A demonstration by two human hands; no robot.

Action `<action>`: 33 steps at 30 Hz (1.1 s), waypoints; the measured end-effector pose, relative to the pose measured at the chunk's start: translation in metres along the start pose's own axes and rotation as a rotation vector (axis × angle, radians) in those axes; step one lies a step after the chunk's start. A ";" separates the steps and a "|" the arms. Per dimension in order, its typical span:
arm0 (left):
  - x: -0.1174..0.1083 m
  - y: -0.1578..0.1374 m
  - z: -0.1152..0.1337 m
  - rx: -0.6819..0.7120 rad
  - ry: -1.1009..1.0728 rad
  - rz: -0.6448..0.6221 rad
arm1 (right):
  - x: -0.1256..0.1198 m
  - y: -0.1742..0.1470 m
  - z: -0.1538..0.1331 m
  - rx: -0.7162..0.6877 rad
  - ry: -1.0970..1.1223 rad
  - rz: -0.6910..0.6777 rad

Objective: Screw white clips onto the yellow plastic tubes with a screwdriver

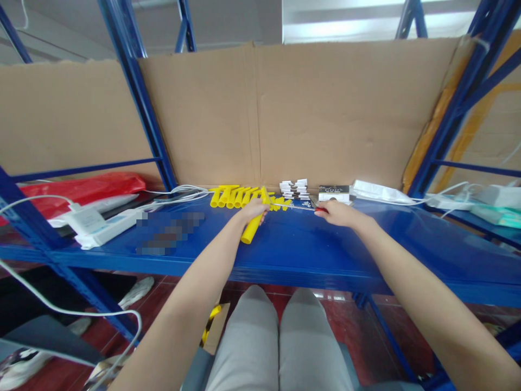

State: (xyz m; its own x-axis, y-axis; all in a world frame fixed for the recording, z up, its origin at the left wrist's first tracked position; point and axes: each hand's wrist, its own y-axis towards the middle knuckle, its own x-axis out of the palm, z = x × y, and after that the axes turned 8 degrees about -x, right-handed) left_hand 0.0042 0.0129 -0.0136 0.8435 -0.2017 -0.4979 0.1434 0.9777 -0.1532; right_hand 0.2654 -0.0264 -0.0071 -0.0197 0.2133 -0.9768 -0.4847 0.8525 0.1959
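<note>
My left hand (254, 209) is wrapped round a yellow plastic tube (251, 231), tilted with its round lower end toward me. In my right hand (338, 213) is a screwdriver with a red handle (321, 209). Its thin metal shaft (300, 207) points left at the tube near my left fingers; whether the tip touches cannot be made out. Behind my left hand, several similar yellow tubes (230, 199) lie in a row. Small yellow pieces (281, 204) are spread just right of the held tube.
Small white-and-black pieces (293, 190), a black-and-white box (334, 193) and a white packet (380, 192) line the cardboard backing (325, 114). A power strip (109, 228) with cables and a red bag (85, 187) lie left. Blue posts (138, 92) frame the shelf (301, 250).
</note>
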 end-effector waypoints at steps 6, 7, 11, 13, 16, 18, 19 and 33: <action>0.000 -0.003 0.002 -0.014 -0.013 0.014 | -0.006 -0.004 -0.007 0.047 -0.103 0.054; 0.000 -0.003 0.002 -0.013 -0.016 0.016 | -0.006 -0.005 -0.008 0.063 -0.118 0.048; 0.000 -0.002 0.003 -0.004 -0.030 0.026 | -0.005 -0.006 -0.008 0.100 -0.131 0.026; 0.000 -0.001 0.002 -0.005 -0.031 0.032 | -0.004 -0.005 -0.007 0.113 -0.116 0.030; 0.000 0.000 0.002 -0.009 -0.026 0.039 | -0.002 -0.003 -0.005 0.106 -0.096 0.032; 0.001 0.000 0.002 -0.007 -0.032 0.044 | -0.003 -0.003 -0.006 0.090 -0.094 0.042; 0.001 -0.001 0.002 -0.005 -0.036 0.047 | -0.003 -0.003 -0.006 0.088 -0.098 0.053; 0.001 -0.003 0.005 0.015 -0.064 0.071 | 0.003 0.002 0.000 0.062 -0.029 0.058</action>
State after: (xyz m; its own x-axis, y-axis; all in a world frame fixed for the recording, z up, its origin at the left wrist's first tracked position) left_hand 0.0069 0.0102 -0.0090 0.8829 -0.1283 -0.4516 0.0892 0.9903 -0.1069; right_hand 0.2645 -0.0235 -0.0096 -0.0207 0.2762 -0.9609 -0.4287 0.8658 0.2581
